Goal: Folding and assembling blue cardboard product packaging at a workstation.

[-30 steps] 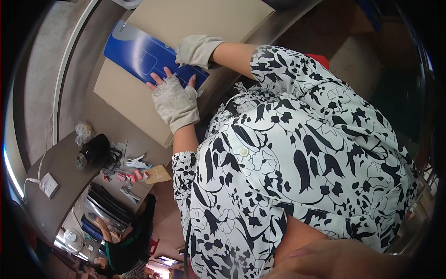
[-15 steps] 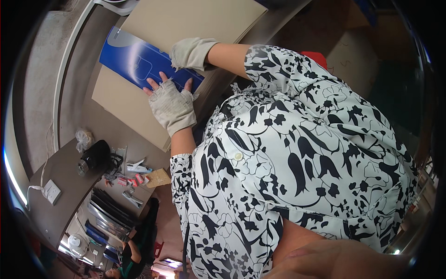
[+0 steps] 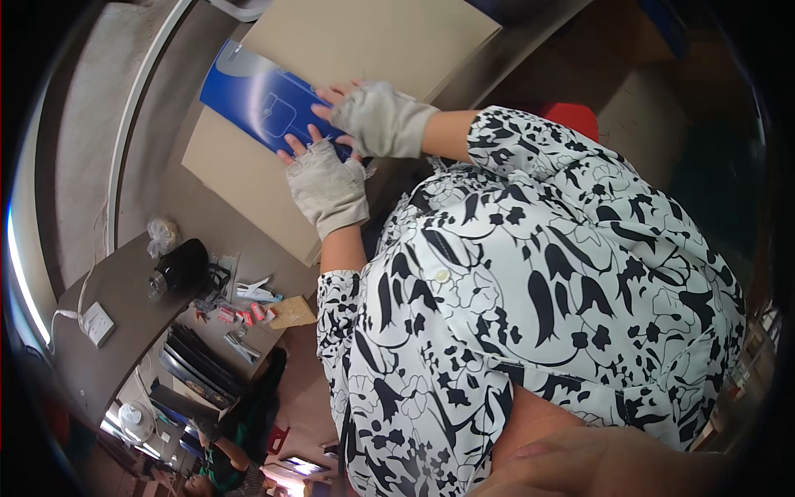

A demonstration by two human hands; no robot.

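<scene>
A glossy blue printed sheet (image 3: 248, 99) with a grey corner and pale line drawing lies across large beige boards. My left hand (image 3: 327, 189), in a worn off-white fingerless glove, rests on the sheet's near edge with its fingers spread. My right hand (image 3: 381, 120), gloved the same way, is over the sheet's right part with its fingers stretched out, close beside the left fingers. Neither hand grips anything. The sheet's right end is partly hidden under the hands. Beige board (image 3: 364, 41) shows beyond the sheet, and more beige board (image 3: 236, 170) shows on its near side.
On the brown bench at lower left lie a black bottle (image 3: 180, 267), a plastic bag (image 3: 163, 236), small red-and-white pieces (image 3: 242, 315), a white clip-like tool (image 3: 258, 290) and a tan block (image 3: 291, 313). A white socket box (image 3: 98, 325) sits leftward. Another person (image 3: 228, 455) works farther off.
My right hand has gone from curled to fingers stretched out over the sheet, nearer my left hand. My left hand still lies on the sheet. The whole view has shifted slightly.
</scene>
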